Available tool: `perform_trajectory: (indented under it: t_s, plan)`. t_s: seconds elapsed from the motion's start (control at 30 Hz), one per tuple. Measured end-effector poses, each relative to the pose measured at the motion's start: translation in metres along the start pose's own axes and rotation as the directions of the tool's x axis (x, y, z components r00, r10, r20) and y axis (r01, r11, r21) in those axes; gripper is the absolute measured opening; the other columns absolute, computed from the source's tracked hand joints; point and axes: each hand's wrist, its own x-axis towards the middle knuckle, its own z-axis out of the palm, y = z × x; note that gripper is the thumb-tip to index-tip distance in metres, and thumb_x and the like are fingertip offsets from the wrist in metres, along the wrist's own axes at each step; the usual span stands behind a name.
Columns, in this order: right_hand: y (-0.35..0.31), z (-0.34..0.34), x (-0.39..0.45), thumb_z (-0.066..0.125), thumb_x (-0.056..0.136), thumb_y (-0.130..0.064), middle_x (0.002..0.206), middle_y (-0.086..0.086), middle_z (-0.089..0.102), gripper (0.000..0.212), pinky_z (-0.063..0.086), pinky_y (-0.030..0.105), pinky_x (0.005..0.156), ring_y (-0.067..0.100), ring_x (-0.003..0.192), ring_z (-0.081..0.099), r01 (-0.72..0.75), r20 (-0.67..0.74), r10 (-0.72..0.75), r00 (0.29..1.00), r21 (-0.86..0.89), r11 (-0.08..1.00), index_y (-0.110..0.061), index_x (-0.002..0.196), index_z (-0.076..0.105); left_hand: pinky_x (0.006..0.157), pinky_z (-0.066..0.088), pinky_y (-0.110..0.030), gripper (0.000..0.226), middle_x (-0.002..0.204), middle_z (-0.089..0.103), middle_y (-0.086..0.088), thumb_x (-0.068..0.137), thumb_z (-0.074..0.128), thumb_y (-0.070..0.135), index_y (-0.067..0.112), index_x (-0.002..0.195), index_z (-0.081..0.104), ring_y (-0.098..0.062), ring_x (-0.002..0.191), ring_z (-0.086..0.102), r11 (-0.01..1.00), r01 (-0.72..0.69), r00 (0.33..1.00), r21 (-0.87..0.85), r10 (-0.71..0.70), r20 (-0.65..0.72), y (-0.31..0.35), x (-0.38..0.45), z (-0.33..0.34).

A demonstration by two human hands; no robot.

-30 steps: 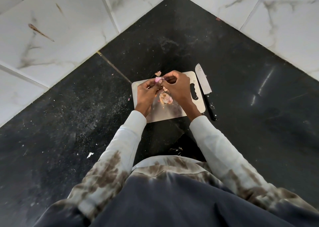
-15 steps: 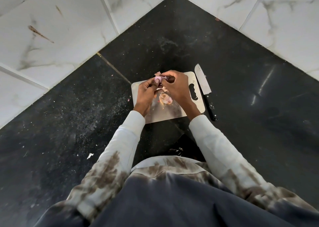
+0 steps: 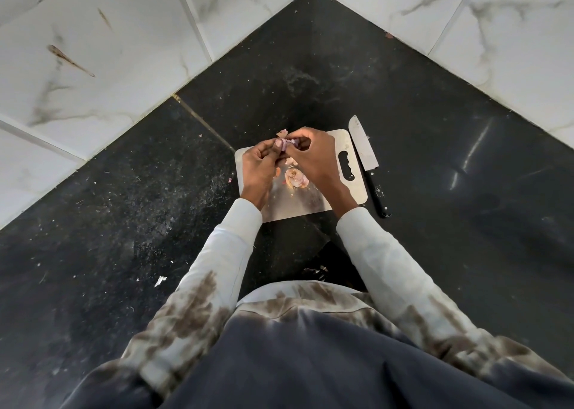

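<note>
Both hands meet above the far end of a steel cutting board (image 3: 313, 203). My left hand (image 3: 259, 166) and my right hand (image 3: 313, 156) pinch a small purple onion piece (image 3: 289, 143) between their fingertips. A loose flake of skin (image 3: 282, 133) sticks up just beyond the fingers. Below the hands, a pile of pinkish onion peels (image 3: 296, 178) lies on the board. Most of the held piece is hidden by the fingers.
A knife (image 3: 366, 160) with a black handle lies on the black counter just right of the board, blade pointing away. White marble-patterned tiled walls (image 3: 93, 51) meet in a corner behind. Small scraps (image 3: 160, 281) dot the counter at left and near my body.
The hands have stayed together over the board's far end, working the onion piece with small finger shifts. Nothing else has moved.
</note>
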Motion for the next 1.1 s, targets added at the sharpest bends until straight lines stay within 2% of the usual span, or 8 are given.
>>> perform_trajectory:
  t_s: [0.07,0.17,0.37,0.47,0.6,0.8,1.0,1.1]
  plan:
    - [0.002,0.0,0.0,0.08,0.089,-0.036,0.105,0.0,0.079,0.032,0.06,0.024,0.086,0.011,0.093,0.072,-0.022,0.0,0.022,1.0,0.004,1.0,-0.014,0.112,0.078,0.083,0.063,-0.024,0.019,0.093,0.081,0.006,0.108,0.062,0.013,0.006,0.112,0.08,-0.004,0.087,0.078,0.997,-0.015,0.998,0.073,0.019,-0.057,-0.001,0.0,0.001]
    - [0.002,0.002,-0.002,0.083,0.086,-0.041,0.103,-0.002,0.079,0.036,0.056,0.016,0.082,0.011,0.092,0.071,-0.032,0.006,0.032,0.999,0.028,0.999,-0.015,0.11,0.078,0.087,0.066,-0.032,0.02,0.094,0.081,0.003,0.108,0.061,0.012,0.012,0.107,0.081,-0.011,0.092,0.077,0.99,-0.034,0.993,0.14,0.049,-0.108,0.001,0.003,-0.001]
    - [-0.002,0.005,0.001,0.082,0.087,-0.039,0.096,-0.005,0.076,0.028,0.057,0.018,0.078,0.009,0.084,0.068,-0.051,-0.047,0.051,0.998,0.009,0.999,-0.017,0.103,0.077,0.089,0.066,-0.034,0.023,0.105,0.081,-0.005,0.109,0.06,0.022,0.009,0.116,0.078,-0.019,0.098,0.079,1.0,0.006,0.988,0.02,-0.003,-0.156,0.003,0.002,0.006]
    - [0.002,0.007,0.002,0.08,0.089,-0.041,0.09,-0.009,0.074,0.025,0.062,0.032,0.081,0.011,0.084,0.069,-0.092,-0.126,0.093,0.988,0.009,0.996,-0.019,0.098,0.075,0.092,0.066,-0.039,0.028,0.108,0.081,-0.006,0.102,0.072,0.03,0.008,0.118,0.076,-0.02,0.097,0.081,0.997,0.04,0.994,-0.068,-0.047,-0.102,0.003,0.002,0.007]
    - [0.003,0.004,0.005,0.078,0.093,-0.034,0.092,-0.003,0.076,0.022,0.064,0.032,0.081,0.011,0.081,0.07,-0.109,-0.133,0.108,0.985,-0.006,0.994,-0.015,0.102,0.076,0.096,0.065,-0.042,0.034,0.117,0.08,-0.008,0.091,0.084,0.019,0.007,0.122,0.076,-0.022,0.103,0.08,0.991,0.081,0.996,-0.107,-0.085,-0.033,0.003,-0.001,0.004]
    - [0.006,0.006,0.002,0.075,0.094,-0.043,0.096,-0.004,0.075,0.028,0.063,0.034,0.085,0.013,0.089,0.07,-0.079,-0.062,0.078,0.995,-0.011,0.997,-0.017,0.105,0.072,0.105,0.061,-0.045,0.03,0.115,0.081,-0.009,0.097,0.077,0.014,0.004,0.125,0.076,-0.025,0.109,0.079,0.987,0.092,0.996,-0.128,-0.094,-0.005,0.005,0.001,0.0]
    - [0.003,0.006,-0.002,0.07,0.098,-0.044,0.109,-0.003,0.077,0.034,0.062,0.033,0.092,0.013,0.098,0.073,0.008,-0.043,-0.008,0.999,0.01,1.0,-0.018,0.118,0.071,0.101,0.061,-0.034,0.026,0.116,0.08,-0.009,0.103,0.069,0.015,0.004,0.126,0.077,-0.017,0.104,0.078,0.993,0.082,0.996,-0.088,-0.083,-0.009,0.009,-0.002,0.008]
    - [0.003,0.007,-0.003,0.07,0.097,-0.048,0.106,-0.004,0.078,0.034,0.063,0.035,0.09,0.012,0.095,0.073,0.021,-0.054,-0.021,0.998,-0.001,1.0,-0.019,0.115,0.073,0.084,0.062,-0.019,0.024,0.1,0.082,0.002,0.104,0.067,0.013,0.002,0.123,0.078,-0.004,0.088,0.078,0.995,0.067,0.997,-0.071,-0.07,-0.031,0.01,-0.001,0.007]
